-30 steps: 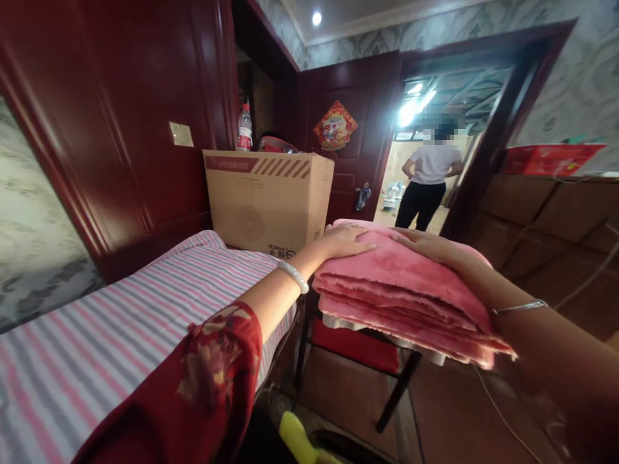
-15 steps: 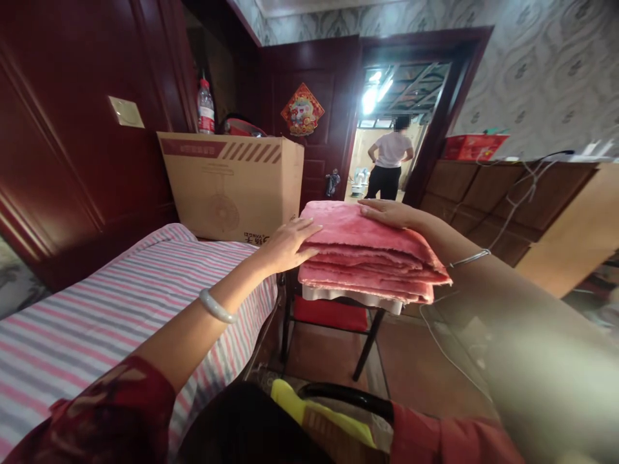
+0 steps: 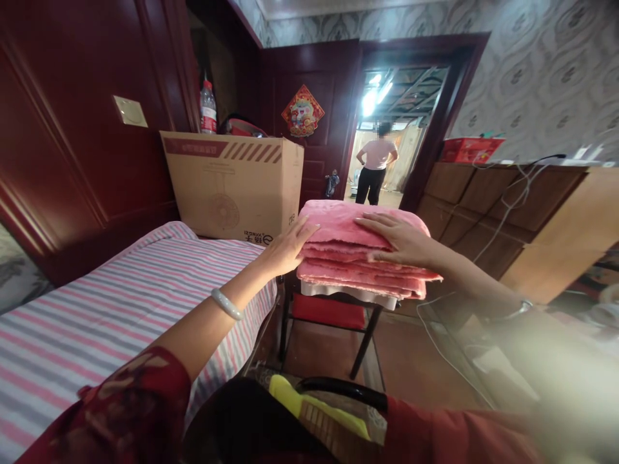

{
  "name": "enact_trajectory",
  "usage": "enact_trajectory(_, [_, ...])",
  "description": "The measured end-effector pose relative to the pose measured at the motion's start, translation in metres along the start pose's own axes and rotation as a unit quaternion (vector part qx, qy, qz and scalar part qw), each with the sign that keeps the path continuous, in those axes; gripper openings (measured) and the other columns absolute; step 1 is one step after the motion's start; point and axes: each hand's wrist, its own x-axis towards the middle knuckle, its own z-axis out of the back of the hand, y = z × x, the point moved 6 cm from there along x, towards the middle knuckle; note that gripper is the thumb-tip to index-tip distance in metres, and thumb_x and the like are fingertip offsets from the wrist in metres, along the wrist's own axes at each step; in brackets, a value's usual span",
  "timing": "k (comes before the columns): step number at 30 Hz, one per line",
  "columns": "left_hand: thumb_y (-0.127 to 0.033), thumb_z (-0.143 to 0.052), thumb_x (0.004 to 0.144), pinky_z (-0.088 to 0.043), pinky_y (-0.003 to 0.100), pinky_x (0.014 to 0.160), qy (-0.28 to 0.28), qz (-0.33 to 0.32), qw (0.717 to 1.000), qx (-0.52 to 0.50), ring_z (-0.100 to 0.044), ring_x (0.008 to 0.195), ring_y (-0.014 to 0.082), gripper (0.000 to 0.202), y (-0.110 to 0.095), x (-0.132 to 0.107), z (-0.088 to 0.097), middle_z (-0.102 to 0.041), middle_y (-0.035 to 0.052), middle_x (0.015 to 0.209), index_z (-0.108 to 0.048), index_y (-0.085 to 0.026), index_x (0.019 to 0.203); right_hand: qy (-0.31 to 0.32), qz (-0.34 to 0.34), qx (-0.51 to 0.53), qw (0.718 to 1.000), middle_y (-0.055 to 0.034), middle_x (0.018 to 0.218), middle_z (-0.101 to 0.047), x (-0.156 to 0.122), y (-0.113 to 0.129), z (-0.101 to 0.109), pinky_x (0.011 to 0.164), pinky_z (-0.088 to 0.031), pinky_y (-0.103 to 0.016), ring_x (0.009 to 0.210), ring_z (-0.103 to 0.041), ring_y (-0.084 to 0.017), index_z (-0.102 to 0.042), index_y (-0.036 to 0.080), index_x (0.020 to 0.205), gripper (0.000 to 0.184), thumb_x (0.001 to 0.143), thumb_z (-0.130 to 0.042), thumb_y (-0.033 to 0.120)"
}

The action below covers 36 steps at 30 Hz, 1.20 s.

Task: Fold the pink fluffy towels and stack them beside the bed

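A stack of pink plush cloth pieces (image 3: 333, 222) lies in front of me, its layered, slightly ragged edges facing me. Beneath it shows the wavy edge of a white support (image 3: 348, 295), above a dark-legged stand with a red panel (image 3: 329, 312). My left hand (image 3: 291, 248) rests against the stack's left near corner, fingers stretched over the top. On the right part of the top, my right hand (image 3: 399, 241) lies with spread fingers, its thumb along the near edge. Neither hand grips anything.
A striped bed sheet (image 3: 120, 303) covers the bed at left, with a large cardboard box (image 3: 232, 187) behind it. A wooden cabinet (image 3: 522, 200) stands at right with loose cables. Beyond the open doorway stands a person (image 3: 377, 161). A yellow cloth (image 3: 333, 419) is near my lap.
My right hand has come nearer and lower, from the far edge of the stack to its near right part. My left hand stays about where it was. The person beyond the doorway has shifted left.
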Motion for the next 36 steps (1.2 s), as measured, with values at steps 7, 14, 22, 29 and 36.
enact_trajectory(7, [0.010,-0.044,0.074,-0.046,0.046,0.110,-0.146,-0.057,0.988,-0.009,-0.052,0.130,0.0248,0.066,-0.016,0.019,0.019,-0.055,0.0108,0.136,-0.050,-0.022,0.131,-0.043,0.029,-0.090,0.995,-0.0060,0.163,-0.030,-0.016,0.003,-0.013,0.116,-0.031,-0.060,0.146,-0.032,-0.036,-0.014,0.033,0.161,0.090,0.086,-0.064,0.040])
enact_trajectory(14, [0.008,-0.051,0.076,-0.045,0.049,0.111,-0.040,-0.022,0.999,-0.009,-0.046,0.138,0.0309,0.070,-0.010,0.000,-0.003,-0.041,0.0171,0.152,-0.043,-0.019,0.140,-0.055,0.049,-0.089,0.993,-0.0066,0.162,-0.032,-0.020,-0.002,-0.017,0.116,-0.031,-0.059,0.147,-0.031,-0.034,-0.019,0.032,0.160,0.086,0.086,-0.062,0.037])
enact_trajectory(22, [-0.007,-0.055,0.087,-0.031,0.050,0.121,-0.051,0.004,0.998,-0.026,-0.025,0.151,0.0296,0.084,-0.005,-0.041,0.014,-0.021,0.0170,0.165,-0.015,-0.025,0.158,-0.066,0.037,-0.109,0.991,-0.0074,0.161,-0.034,-0.017,0.007,-0.015,0.115,-0.028,-0.062,0.146,-0.033,-0.035,-0.021,0.032,0.159,0.080,0.091,-0.056,0.054])
enact_trajectory(29, [-0.015,-0.050,0.091,-0.030,0.046,0.121,0.000,0.118,0.993,0.000,-0.032,0.149,0.0255,0.071,0.017,-0.124,0.013,-0.033,0.0122,0.162,-0.025,-0.025,0.157,-0.125,0.067,-0.119,0.983,-0.0092,0.156,-0.043,-0.013,0.048,-0.001,0.113,-0.032,-0.063,0.143,-0.037,-0.036,-0.032,0.030,0.155,0.067,0.094,-0.057,0.043])
enact_trajectory(36, [-0.026,-0.054,0.088,-0.036,0.046,0.116,0.156,0.343,0.923,0.074,-0.041,0.143,0.0298,0.058,0.054,-0.296,0.035,-0.046,0.0159,0.153,-0.050,-0.015,0.145,-0.139,0.230,0.102,0.958,-0.0114,0.135,-0.062,-0.016,0.180,-0.059,0.096,-0.055,-0.042,0.119,-0.061,-0.025,-0.054,0.024,0.138,0.040,0.099,-0.050,0.022])
